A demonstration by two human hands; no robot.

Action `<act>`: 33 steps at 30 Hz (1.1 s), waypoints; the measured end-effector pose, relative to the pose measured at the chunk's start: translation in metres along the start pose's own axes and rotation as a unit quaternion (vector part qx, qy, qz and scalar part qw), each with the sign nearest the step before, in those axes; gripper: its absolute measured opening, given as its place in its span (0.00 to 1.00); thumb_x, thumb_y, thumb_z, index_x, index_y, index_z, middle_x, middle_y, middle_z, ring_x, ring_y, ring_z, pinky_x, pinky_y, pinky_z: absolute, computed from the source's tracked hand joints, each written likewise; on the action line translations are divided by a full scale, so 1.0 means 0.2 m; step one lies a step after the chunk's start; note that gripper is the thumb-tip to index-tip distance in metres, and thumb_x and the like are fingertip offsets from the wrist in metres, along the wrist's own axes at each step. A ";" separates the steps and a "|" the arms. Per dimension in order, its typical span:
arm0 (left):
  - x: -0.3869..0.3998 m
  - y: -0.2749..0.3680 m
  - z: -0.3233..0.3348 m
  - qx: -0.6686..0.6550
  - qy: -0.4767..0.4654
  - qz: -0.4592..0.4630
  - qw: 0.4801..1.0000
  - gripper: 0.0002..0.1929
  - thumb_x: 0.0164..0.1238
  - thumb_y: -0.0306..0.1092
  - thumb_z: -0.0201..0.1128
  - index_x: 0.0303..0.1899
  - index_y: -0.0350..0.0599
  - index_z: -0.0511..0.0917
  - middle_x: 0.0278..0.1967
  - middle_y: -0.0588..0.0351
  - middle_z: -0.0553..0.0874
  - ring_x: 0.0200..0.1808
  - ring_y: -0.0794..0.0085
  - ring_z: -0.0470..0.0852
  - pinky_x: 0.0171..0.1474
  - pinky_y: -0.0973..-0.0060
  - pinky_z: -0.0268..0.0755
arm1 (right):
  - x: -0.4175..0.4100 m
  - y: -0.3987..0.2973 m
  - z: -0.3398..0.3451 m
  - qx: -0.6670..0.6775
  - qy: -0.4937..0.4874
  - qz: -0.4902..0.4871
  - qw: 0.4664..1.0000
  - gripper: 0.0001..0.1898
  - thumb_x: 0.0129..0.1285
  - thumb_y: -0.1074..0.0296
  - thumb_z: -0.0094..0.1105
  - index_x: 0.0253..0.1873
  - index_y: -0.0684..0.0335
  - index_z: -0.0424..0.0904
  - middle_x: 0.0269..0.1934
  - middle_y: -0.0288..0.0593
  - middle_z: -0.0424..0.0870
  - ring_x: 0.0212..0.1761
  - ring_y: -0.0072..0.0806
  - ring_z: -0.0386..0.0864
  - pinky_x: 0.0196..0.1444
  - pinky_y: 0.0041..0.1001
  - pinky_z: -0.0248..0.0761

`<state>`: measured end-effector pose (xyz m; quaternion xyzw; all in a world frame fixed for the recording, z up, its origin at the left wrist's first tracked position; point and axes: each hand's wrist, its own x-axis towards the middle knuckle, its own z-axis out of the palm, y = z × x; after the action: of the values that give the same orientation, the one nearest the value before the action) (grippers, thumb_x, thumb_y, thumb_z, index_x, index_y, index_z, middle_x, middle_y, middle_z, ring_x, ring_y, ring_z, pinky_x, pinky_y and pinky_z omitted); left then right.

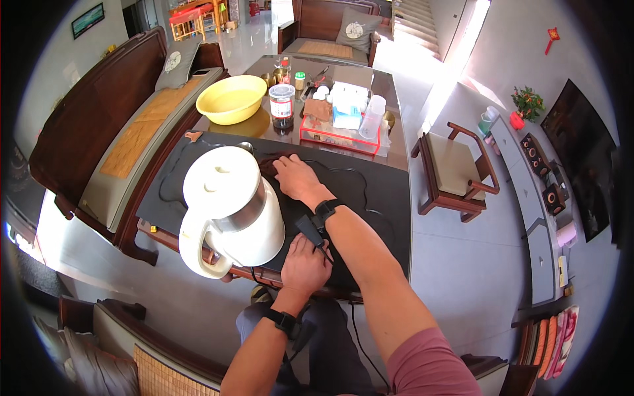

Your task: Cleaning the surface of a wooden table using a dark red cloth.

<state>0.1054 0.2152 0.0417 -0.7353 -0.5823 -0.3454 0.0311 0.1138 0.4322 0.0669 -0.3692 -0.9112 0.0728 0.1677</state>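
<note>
A white electric kettle (223, 178) with a metal band stands on the black mat (386, 198), its handle towards the lower left. Beyond the kettle, my right hand (295, 179) reaches onto a dark reddish-brown thing (270, 161), partly hidden by the kettle and fingers; whether I grip it is unclear. My left hand (304, 263) rests on the mat at the near edge, just right of the kettle base, its fingertips partly covered. Over its fingers hangs a black cable connector (309, 230), close to my right wristband (327, 210). A thin black cord (346, 170) winds across the mat.
Beyond the mat are a yellow basin (232, 99), a lidded plastic jar (282, 106), a red-edged clear box (342, 136) under a tissue pack (346, 116), and a translucent plastic cup (372, 117). A wooden sofa (99, 123) flanks the left; a wooden chair (453, 166), the right.
</note>
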 end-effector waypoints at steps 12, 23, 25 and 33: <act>0.02 0.01 0.01 -0.025 0.031 0.009 0.999 0.10 0.62 0.32 0.67 0.43 0.41 0.83 0.50 0.49 0.84 0.57 0.53 0.83 0.69 0.55 0.70 | -0.35 0.21 -0.14 -0.201 -0.017 0.095 0.975 0.14 0.64 0.68 0.57 0.52 0.64 0.83 0.52 0.44 0.85 0.61 0.41 0.77 0.60 0.39 0.71; 0.01 0.01 0.00 -0.016 0.031 0.015 0.999 0.09 0.61 0.31 0.67 0.42 0.40 0.83 0.50 0.48 0.84 0.56 0.53 0.83 0.68 0.56 0.71 | -0.23 0.18 -0.08 -0.157 0.039 0.037 0.986 0.13 0.65 0.67 0.55 0.51 0.63 0.82 0.53 0.44 0.84 0.61 0.40 0.77 0.59 0.38 0.70; 0.02 0.02 0.00 -0.020 0.025 0.015 0.999 0.09 0.61 0.31 0.67 0.41 0.40 0.83 0.50 0.49 0.85 0.56 0.52 0.83 0.67 0.56 0.72 | -0.29 0.22 -0.08 -0.155 0.065 0.046 0.985 0.13 0.65 0.67 0.55 0.51 0.63 0.82 0.53 0.45 0.84 0.61 0.40 0.77 0.59 0.38 0.71; 0.02 0.00 -0.01 -0.021 0.041 0.014 0.999 0.08 0.62 0.30 0.67 0.42 0.41 0.83 0.50 0.50 0.85 0.56 0.53 0.83 0.65 0.58 0.72 | -0.64 0.41 -0.31 -0.195 0.026 0.115 0.974 0.14 0.68 0.63 0.55 0.52 0.64 0.82 0.55 0.47 0.83 0.60 0.42 0.77 0.59 0.42 0.73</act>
<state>0.1059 0.2186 0.0455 -0.7293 -0.5628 -0.3866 0.0444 0.2756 0.4027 0.0716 -0.4988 -0.8547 -0.0969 0.1067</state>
